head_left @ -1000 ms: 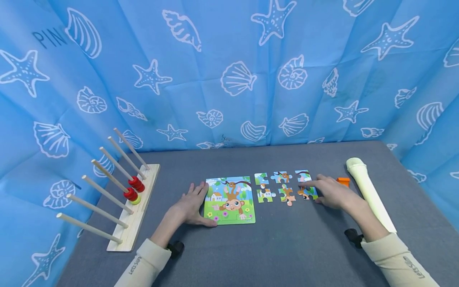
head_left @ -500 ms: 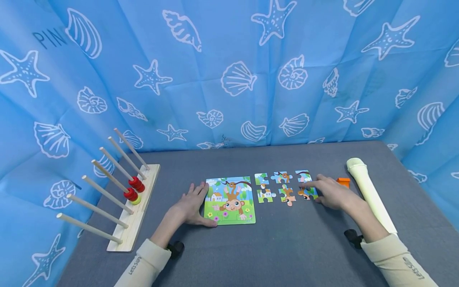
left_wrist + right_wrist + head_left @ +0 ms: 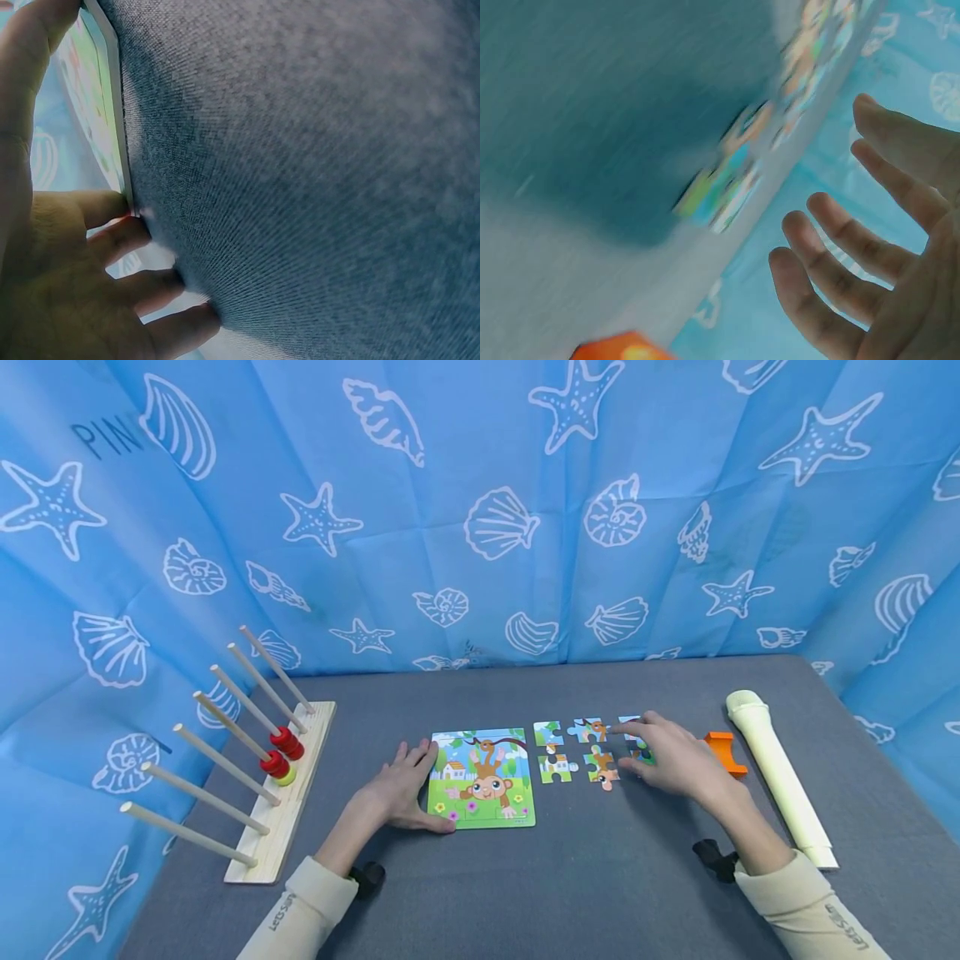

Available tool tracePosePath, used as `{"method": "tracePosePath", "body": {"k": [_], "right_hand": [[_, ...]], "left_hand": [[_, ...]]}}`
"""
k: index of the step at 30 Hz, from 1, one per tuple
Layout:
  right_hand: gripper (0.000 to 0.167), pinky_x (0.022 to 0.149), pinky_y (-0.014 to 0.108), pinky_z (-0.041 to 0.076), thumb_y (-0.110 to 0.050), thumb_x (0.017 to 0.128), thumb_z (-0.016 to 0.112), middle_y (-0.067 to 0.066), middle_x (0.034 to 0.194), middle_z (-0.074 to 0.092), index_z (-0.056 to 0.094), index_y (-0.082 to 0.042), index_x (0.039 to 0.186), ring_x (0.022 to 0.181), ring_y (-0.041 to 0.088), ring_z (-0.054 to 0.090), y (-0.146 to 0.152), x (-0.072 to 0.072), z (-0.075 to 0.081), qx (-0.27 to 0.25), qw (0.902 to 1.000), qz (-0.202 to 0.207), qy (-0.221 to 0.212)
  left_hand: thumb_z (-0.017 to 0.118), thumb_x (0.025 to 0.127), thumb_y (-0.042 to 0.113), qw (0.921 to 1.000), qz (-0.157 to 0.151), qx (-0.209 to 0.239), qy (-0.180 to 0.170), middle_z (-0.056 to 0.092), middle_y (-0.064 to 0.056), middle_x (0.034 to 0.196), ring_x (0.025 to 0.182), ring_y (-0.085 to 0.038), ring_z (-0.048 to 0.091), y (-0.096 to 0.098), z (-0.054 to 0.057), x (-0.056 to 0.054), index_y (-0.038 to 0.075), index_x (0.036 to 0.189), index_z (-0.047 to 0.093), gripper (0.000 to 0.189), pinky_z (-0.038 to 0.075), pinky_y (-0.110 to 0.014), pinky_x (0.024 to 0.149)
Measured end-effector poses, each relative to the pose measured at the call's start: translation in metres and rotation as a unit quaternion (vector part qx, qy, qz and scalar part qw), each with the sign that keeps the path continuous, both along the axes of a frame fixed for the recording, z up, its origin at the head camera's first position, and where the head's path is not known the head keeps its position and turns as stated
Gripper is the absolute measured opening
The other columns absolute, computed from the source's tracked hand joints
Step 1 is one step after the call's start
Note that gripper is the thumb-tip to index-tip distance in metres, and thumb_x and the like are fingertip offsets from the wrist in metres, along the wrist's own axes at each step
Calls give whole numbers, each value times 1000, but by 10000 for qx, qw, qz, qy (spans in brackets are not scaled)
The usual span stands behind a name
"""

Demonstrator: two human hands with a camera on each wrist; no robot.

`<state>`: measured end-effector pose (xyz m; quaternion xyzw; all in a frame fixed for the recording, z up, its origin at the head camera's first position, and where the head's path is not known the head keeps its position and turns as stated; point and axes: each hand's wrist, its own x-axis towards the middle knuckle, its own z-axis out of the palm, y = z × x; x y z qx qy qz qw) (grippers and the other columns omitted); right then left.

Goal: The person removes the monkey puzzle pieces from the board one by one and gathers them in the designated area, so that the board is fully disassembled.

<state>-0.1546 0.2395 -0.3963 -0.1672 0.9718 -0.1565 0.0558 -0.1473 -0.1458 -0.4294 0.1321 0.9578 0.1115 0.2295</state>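
A square monkey jigsaw puzzle (image 3: pixel 487 768) lies flat on the table. My left hand (image 3: pixel 397 789) rests along its left side, thumb at the near corner and fingertips by the far one; in the left wrist view the fingers (image 3: pixel 180 330) are straight and spread. To the puzzle's right, several loose jigsaw pieces (image 3: pixel 556 767) lie in two rows. Over the rightmost pieces my right hand (image 3: pixel 667 756) hovers, partly hiding them. Its fingers are loosely bent, with nothing between them in the right wrist view, where the jigsaw pieces (image 3: pixel 720 187) lie below, blurred.
At the left stands a wooden peg rack (image 3: pixel 300 810) with red and yellow-green rings on two pegs. An orange plastic piece (image 3: pixel 723 753) and a cream toy microphone (image 3: pixel 776 768) lie right of the right hand. A blue shell-print curtain (image 3: pixel 450 527) hangs behind the table.
My right hand has lifted off the rightmost lower jigsaw piece and shifted left over the pieces, uncovering more of the orange piece. My left hand stays put at the puzzle.
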Motion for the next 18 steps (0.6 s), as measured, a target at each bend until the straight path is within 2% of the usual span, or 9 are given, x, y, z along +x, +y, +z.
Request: {"method": "tracePosePath", "body": {"k": [4, 8, 14, 18], "right_hand": [[49, 64, 45, 58, -21, 88, 81, 22, 117, 66, 68, -10, 133, 92, 31, 63, -22, 1, 3, -161, 9998, -60, 25], [45, 63, 43, 57, -19, 88, 80, 20, 116, 67, 69, -10, 131, 87, 27, 62, -42, 4, 4, -435, 9990, 123, 68], [43, 77, 52, 58, -18, 88, 81, 19, 120, 69, 71, -9, 129, 102, 33, 67, -75, 7, 5, -618, 9966, 530, 140], [46, 78, 50, 58, -19, 87, 82, 16, 119, 69, 70, -11, 130, 103, 32, 67, -98, 10, 4, -677, 9950, 736, 7]], "left_hand": [[83, 76, 61, 10000, 7, -60, -71, 16, -21, 171, 157, -51, 12, 0, 0, -1, 2, 164, 14, 127, 26, -69, 121], [86, 73, 61, 9998, -27, -92, -155, 13, -20, 172, 158, -49, 9, 0, 1, -1, 4, 164, 13, 130, 25, -68, 122], [88, 70, 59, 9998, -66, -93, -160, 12, -20, 172, 158, -48, 9, -1, 1, -2, 5, 164, 15, 131, 25, -67, 123], [88, 71, 60, 9998, -53, -115, -138, 13, -20, 172, 158, -48, 10, -1, 0, -2, 6, 165, 14, 131, 26, -67, 123]]}}
